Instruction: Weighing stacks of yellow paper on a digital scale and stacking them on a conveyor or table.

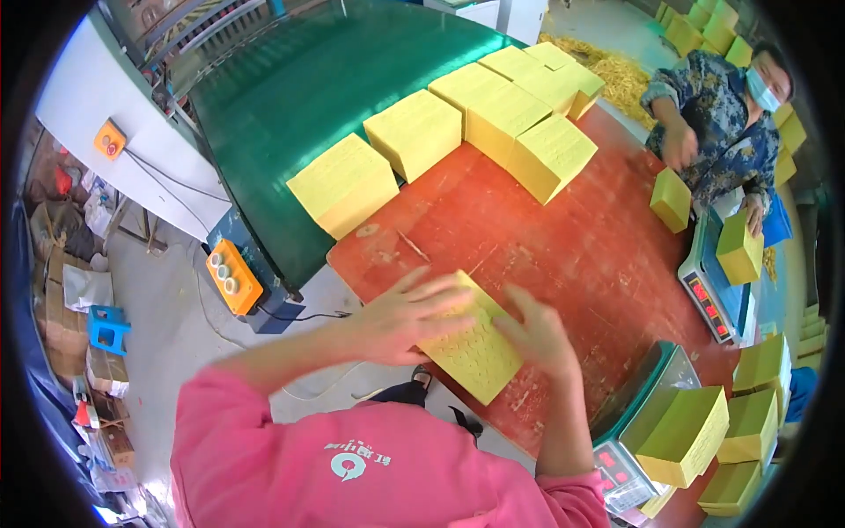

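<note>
A yellow paper stack [475,352] lies at the near edge of the red table [546,238]. My left hand [409,315] rests flat on its left side with fingers spread. On the stack's right side, my right hand [539,333] presses with fingers together. Both hands clasp the stack between them. More yellow stacks [345,183] sit in a row where the green conveyor belt [290,97] meets the table.
A person in a patterned top [717,123] sits across the table, one hand on a yellow stack [671,199], the other on a stack [739,249] on a scale. A second scale [647,414] with a yellow stack stands near right. An orange button box [232,276] hangs left.
</note>
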`<state>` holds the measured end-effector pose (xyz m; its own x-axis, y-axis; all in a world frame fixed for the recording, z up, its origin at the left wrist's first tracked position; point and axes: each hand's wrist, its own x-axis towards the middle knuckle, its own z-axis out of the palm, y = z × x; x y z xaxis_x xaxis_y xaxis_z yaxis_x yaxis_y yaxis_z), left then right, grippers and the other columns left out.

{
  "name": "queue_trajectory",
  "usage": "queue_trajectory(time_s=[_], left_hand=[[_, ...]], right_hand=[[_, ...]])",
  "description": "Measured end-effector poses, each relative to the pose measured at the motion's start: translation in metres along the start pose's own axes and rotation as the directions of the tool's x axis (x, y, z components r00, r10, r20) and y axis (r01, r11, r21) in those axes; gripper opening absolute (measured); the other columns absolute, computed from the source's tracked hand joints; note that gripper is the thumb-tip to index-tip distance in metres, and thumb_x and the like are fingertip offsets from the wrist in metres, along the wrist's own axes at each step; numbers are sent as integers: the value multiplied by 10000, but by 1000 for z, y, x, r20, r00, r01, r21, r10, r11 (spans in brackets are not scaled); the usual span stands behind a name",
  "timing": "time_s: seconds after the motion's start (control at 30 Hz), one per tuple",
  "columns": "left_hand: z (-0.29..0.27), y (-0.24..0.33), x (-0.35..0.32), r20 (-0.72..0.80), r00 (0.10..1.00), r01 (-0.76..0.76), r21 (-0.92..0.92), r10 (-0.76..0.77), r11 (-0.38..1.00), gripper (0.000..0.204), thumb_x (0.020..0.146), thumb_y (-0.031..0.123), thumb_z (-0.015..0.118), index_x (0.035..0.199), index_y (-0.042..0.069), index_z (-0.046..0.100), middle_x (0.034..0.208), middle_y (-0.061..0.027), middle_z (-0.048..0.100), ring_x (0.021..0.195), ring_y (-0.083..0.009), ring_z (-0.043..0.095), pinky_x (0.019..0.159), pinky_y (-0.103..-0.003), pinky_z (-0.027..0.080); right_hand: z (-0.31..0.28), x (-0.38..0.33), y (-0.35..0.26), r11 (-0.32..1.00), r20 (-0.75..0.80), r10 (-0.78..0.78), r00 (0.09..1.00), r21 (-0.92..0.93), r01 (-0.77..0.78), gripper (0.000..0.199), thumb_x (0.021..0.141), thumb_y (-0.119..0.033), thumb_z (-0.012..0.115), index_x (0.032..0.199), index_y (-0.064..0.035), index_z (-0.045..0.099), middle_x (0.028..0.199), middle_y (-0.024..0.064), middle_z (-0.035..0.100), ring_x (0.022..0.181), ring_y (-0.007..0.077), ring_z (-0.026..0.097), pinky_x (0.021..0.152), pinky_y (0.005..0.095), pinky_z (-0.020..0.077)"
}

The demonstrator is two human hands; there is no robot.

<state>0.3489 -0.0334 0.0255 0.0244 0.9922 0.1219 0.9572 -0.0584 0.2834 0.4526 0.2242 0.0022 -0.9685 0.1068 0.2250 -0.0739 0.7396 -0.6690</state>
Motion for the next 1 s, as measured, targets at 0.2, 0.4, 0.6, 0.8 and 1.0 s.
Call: queue_trajectory(time_s=[0.2, 0.4, 0.6, 0.8, 1.0], left_hand=[[117, 113, -73, 155, 277, 182, -977, -948, -106, 993, 816, 424, 737, 1560, 138, 146, 1525, -165, 332, 1428, -282, 309, 1133, -497, 281], [130, 175, -26, 140, 421, -270, -924, -896, -271, 987, 930, 440, 603, 1560, 129, -90, 1433, -187, 433, 1301, -278, 455, 1052, -433, 380], [136, 219, 0, 197, 344, -51, -972, -918, -228, 706, 945, 283, 593, 1520, 78, 238, 1373, -119, 513, 1235, -238, 527, 1005, -390, 454], [125, 274, 5, 271, 427, -187, -907, -863, -377, 511, 970, 261, 532, 1399, 5, 422, 1332, -140, 556, 1202, -254, 563, 1011, -390, 464], [47, 309, 67, -192, 747, 177, -866, -637, 468, 389, 1019, 208, 442, 1330, -23, 483, 1267, -145, 581, 1135, -202, 575, 953, -343, 471]], right_hand=[[8, -96, -41, 858, 185, 347, 919, 333, -391, 413, 888, -210, 650, 1224, 23, 595, 1027, 200, 696, 913, 329, 695, 806, 376, 538], [20, -158, -49, 916, 17, 277, 961, 296, -269, 347, 905, -246, 625, 1115, 31, 608, 992, 219, 687, 881, 334, 692, 749, 390, 551], [6, -215, -41, 829, 81, 409, 909, 383, -407, 442, 876, -362, 632, 1114, 10, 625, 959, 218, 690, 867, 340, 694, 761, 424, 535], [-8, -276, -18, 727, 22, 439, 898, 578, -370, 605, 909, -450, 606, 1276, 28, 558, 1127, 259, 655, 1007, 340, 673, 843, 398, 527], [-101, -333, -28, 512, 57, 463, 885, 797, -319, 651, 962, -478, 555, 1386, 10, 474, 1135, 149, 646, 907, 196, 659, 686, 319, 565]])
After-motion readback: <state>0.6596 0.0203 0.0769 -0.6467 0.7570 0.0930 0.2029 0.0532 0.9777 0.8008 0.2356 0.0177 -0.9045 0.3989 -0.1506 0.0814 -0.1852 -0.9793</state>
